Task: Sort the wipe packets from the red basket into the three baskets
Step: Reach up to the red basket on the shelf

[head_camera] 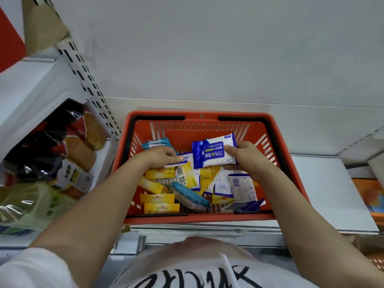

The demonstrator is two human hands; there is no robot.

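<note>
The red basket (286, 154) stands on a white shelf in front of me, filled with several yellow, teal and blue-and-white wipe packets (166, 183). My right hand (247, 159) grips a blue-and-white alcohol wipes packet (214, 151) by its right edge, lifted above the pile. My left hand (162, 155) reaches into the basket and pinches another blue-and-white packet (185, 160) lying flat on the heap. The three sorting baskets are out of view.
Bagged snacks and bread (68, 150) fill the shelf bay on the left behind a perforated upright (89, 80). An orange item (372, 196) sits at the right edge. The bare white shelf (324, 183) extends right of the basket.
</note>
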